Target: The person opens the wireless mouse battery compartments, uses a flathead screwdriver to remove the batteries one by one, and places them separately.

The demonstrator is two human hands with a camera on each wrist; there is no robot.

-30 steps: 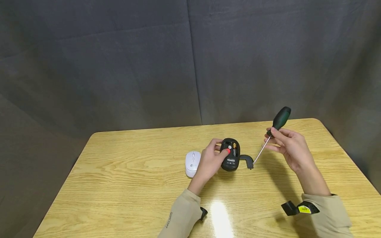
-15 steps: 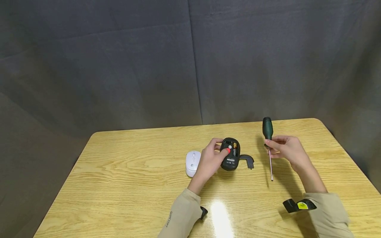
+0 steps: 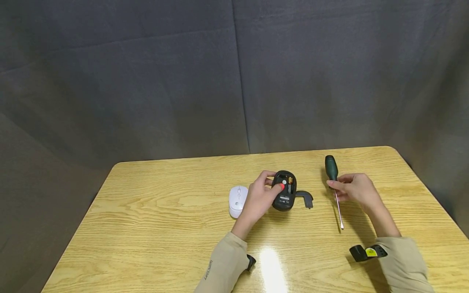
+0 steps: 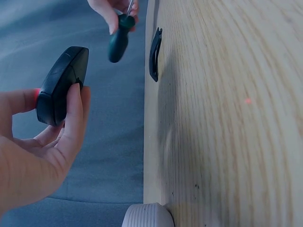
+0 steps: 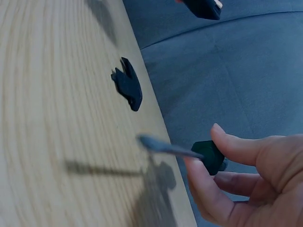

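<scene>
My left hand [image 3: 261, 196] grips a black computer mouse [image 3: 284, 190] turned underside up, its battery bay open; the same mouse [image 4: 62, 85] is held off the table in the left wrist view. Its black cover [image 3: 305, 198] lies on the table just right of it, also seen as the cover [image 5: 128, 84] in the right wrist view. My right hand [image 3: 354, 189] pinches a green-handled screwdriver [image 3: 334, 183] near the base of its handle, shaft pointing toward me, low over the table. The screwdriver [image 5: 182, 150] hovers slightly above its shadow.
A white mouse [image 3: 237, 201] sits on the wooden table [image 3: 154, 228] just left of my left hand. A dark grey cloth backdrop [image 3: 183, 81] hangs behind the table. The table's right edge runs close past my right arm.
My right hand swung the screwdriver from tip-on-the-cover, handle tilted up right, to shaft pointing toward me, and lowered it toward the table. The left hand and black mouse stayed put.
</scene>
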